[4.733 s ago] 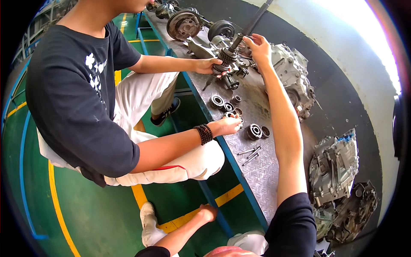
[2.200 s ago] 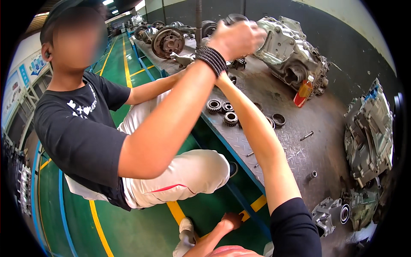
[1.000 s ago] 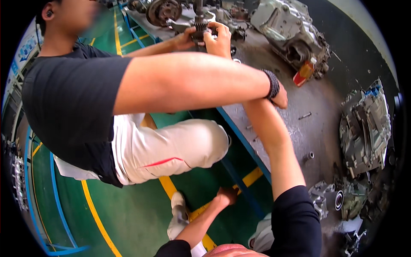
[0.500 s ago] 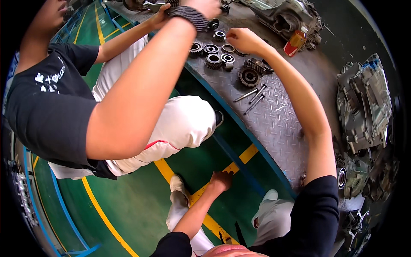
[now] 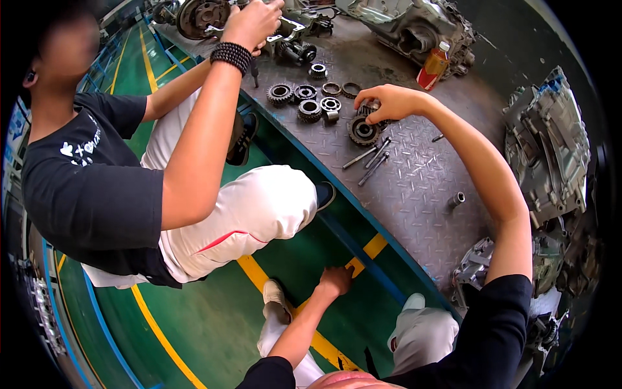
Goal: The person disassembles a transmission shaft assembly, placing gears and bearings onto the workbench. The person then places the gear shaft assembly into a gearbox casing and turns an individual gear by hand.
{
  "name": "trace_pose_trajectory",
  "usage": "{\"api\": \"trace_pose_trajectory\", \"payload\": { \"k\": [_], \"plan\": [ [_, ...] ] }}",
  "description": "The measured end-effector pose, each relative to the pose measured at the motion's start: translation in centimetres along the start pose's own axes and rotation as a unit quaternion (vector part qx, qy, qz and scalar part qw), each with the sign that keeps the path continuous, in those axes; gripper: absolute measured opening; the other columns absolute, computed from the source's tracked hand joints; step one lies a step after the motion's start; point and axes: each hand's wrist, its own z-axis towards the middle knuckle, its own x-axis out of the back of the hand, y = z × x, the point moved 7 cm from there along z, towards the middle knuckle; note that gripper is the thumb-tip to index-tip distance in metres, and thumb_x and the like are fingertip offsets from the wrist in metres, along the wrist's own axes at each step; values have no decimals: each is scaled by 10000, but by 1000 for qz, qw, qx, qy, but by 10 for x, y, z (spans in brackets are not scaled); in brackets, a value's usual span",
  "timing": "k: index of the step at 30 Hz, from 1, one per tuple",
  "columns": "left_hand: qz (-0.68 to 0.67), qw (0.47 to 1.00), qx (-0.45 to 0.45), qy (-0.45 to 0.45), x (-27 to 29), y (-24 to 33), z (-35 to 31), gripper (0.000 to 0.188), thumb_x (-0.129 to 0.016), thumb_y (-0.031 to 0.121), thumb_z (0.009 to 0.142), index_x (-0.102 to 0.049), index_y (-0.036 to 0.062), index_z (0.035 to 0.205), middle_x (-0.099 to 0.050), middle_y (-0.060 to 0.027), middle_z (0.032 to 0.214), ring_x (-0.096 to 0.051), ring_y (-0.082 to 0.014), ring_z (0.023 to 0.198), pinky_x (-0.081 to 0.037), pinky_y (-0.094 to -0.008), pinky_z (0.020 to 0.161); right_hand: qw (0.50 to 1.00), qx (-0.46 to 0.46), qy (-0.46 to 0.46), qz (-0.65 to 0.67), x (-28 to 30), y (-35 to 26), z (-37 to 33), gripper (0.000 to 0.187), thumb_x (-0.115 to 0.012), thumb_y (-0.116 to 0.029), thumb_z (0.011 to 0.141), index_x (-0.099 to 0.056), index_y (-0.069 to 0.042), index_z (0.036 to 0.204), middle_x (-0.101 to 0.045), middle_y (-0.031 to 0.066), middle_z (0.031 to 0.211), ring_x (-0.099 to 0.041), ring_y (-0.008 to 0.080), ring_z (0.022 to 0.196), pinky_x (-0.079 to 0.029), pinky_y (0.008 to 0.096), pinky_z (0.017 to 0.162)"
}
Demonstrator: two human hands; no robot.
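My right hand [image 5: 392, 104] reaches over the metal bench, its thumb and fingers bent around a toothed gear [image 5: 368, 111]. Right beside those fingers lies a larger dark gear [image 5: 364, 131], face up. Several gears and rings sit to the left, among them a gear [image 5: 280, 94], a bearing [image 5: 330, 105] and a thin ring [image 5: 351, 90]. Long bolts [image 5: 374, 168] rest just in front of the gears. My left hand [image 5: 335, 280] is held low over the floor, away from the bench, in a loose fist with nothing showing in it.
A co-worker [image 5: 97, 168] sits at the left, hands raised by metal parts at the far end. A drink bottle [image 5: 433, 66] stands near a large housing [image 5: 421, 29]. More castings [image 5: 551, 149] line the right. A small metal socket [image 5: 456, 200] lies on the bench.
My right hand has moved nearer, from the rings to the gear beside the large dark one. The co-worker's hands have shifted left. My left hand is nearly still.
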Motion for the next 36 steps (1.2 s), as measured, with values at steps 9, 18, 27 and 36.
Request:
{"api": "trace_pose_trajectory", "payload": {
  "k": [9, 18, 27, 36],
  "plan": [
    [4, 1000, -11, 19, -7, -7, 5, 403, -467, 346, 986, -574, 110, 1294, -695, -166, 1126, -668, -351, 1049, -491, -508, 919, 982, -124, 22, 138, 20, 34, -42, 528, -807, -250, 757, -644, -127, 1245, -635, 79, 1068, -565, 197, 854, -488, 341, 769],
    [35, 999, -18, 9, -7, 0, 6, 389, -452, 318, 987, -571, 124, 1302, -691, -159, 1127, -664, -357, 1047, -491, -514, 915, 993, -90, 7, -81, -16, 51, -73, 746, -860, -339, 670, -553, -24, 1273, -598, 207, 1173, -602, 363, 1093, -490, 426, 925],
    [35, 999, 17, -8, -11, -9, 5, 395, -433, 300, 990, -564, 148, 1330, -693, -137, 1161, -665, -342, 1064, -499, -495, 917, 943, 158, 242, -166, 10, -60, 75, 546, -718, -389, 833, -567, -67, 1246, -597, 134, 1203, -547, 354, 1167, -476, 462, 953],
    [-3, 999, 28, -19, 13, -9, -4, 386, -420, 206, 982, -568, 122, 1329, -674, -147, 1195, -656, -349, 1094, -482, -490, 948, 972, 21, 196, -127, -18, -78, 192, 773, -757, -545, 718, -594, -55, 1293, -683, 241, 1099, -644, 386, 1070, -493, 456, 941]
  ]
}}
